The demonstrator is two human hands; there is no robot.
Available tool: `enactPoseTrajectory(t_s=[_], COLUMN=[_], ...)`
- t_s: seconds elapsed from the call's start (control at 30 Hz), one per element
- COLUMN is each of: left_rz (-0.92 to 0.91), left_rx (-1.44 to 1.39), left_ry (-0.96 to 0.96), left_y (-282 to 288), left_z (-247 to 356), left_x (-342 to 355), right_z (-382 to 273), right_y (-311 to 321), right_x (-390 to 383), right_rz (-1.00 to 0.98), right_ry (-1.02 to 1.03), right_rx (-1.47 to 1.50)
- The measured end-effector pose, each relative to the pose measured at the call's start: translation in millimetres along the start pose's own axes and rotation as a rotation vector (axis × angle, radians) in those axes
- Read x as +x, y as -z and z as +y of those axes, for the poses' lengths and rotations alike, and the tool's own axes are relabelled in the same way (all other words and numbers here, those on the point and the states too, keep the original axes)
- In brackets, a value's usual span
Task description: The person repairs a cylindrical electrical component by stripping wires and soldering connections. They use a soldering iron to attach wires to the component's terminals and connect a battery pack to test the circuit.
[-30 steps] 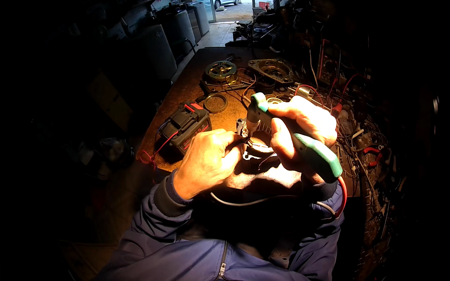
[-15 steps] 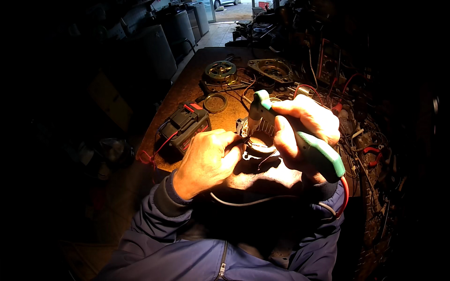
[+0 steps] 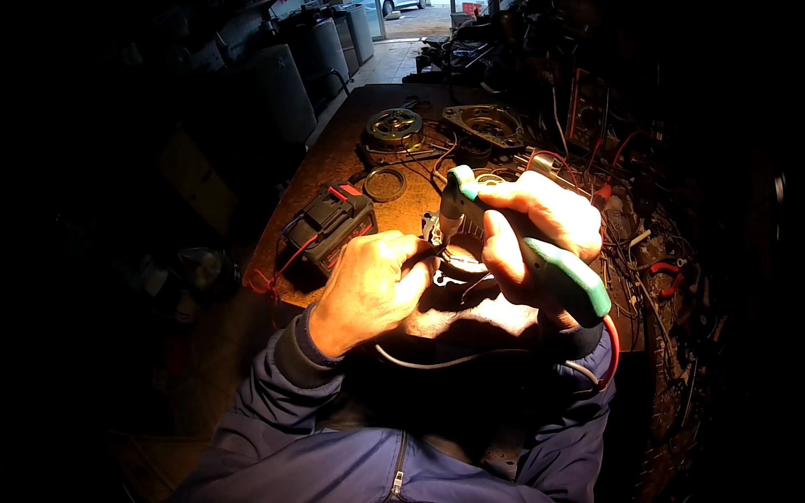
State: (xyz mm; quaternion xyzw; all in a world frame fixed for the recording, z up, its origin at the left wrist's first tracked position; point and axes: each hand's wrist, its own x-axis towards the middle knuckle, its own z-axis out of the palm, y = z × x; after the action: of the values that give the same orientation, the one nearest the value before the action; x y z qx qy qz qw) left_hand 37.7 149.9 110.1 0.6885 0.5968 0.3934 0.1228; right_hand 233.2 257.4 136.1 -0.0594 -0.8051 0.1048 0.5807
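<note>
"How do the hands stand?"

"Left hand: thumb and forefinger pinched together, on what I can't tell. Right hand is clenched round a green-and-black tool, nose down at the motor core."

"Where's the core?"

"Between both hands."

"Any room?"

"A bare strip of table between core and battery pack, which sits by the left edge. Tangled wires crowd the right. Farther, a metal ring, then a round housing."

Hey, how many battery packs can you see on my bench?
1. The black-and-red battery pack sits on the bench, beyond and slightly left of your left hand. Others could be hidden in the dark clutter at right.
</note>
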Motion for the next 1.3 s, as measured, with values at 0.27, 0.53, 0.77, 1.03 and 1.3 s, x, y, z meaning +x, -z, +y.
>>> enactPoseTrajectory(t_s=[0.27, 0.53, 0.77, 1.03, 1.3], left_rz=[-0.012, -0.012, -0.039, -0.049, -0.051], left_rx=[0.002, -0.005, 0.028, 0.057, 0.053], left_ry=[0.013, -0.001, 0.032, 0.032, 0.031], left_y=[0.9, 0.3, 2.4, 2.5, 3.6], left_z=[2.3, 1.3, 0.8, 0.4, 1.3], left_x=[0.6, 0.9, 0.4, 0.9, 0.7], right_z=[2.0, 2.7, 1.7, -1.4, 1.5], right_y=[0.9, -0.3, 0.2, 2.7, 0.7], right_x=[0.4, 0.3, 0.6, 0.9, -0.5], right_rz=[0.011, 0.023, 0.008, -0.015, -0.009], right_ry=[0.032, 0.033, 0.026, -0.001, 0.005], right_rx=[0.000, 0.002, -0.001, -0.002, -0.006])
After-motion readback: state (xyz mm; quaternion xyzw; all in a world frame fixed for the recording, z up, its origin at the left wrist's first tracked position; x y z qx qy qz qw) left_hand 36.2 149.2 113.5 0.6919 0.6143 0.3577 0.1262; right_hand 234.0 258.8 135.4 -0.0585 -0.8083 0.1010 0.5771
